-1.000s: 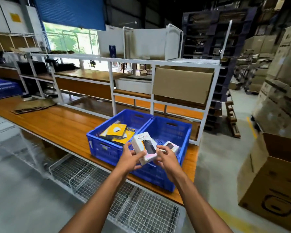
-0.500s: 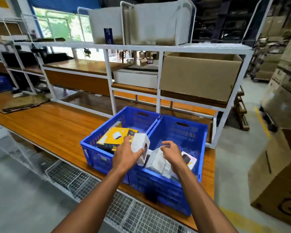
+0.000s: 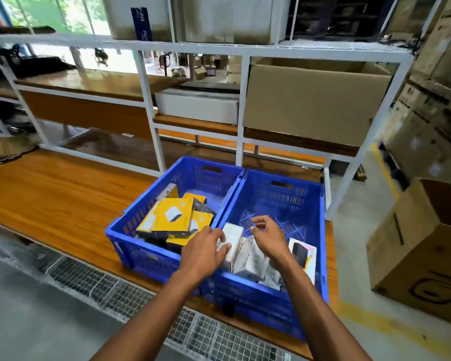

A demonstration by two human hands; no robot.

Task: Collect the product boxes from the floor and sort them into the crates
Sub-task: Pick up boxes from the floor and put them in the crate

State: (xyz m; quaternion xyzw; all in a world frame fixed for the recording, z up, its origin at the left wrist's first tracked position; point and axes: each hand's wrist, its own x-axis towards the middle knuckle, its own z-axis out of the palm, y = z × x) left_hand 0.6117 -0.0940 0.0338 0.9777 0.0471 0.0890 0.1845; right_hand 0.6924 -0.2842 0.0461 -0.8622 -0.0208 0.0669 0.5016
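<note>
Left hand (image 3: 205, 247) gripping white box (image 3: 231, 239) upright inside right crate (image 3: 292, 201). Right hand (image 3: 267, 237) above, fingers loosely spread, holding nothing. Yellow boxes (image 3: 171, 216) in left crate (image 3: 141, 217).

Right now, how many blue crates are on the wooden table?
2. The left blue crate holds yellow boxes; the right blue crate touches it and holds white boxes. No others show.
</note>
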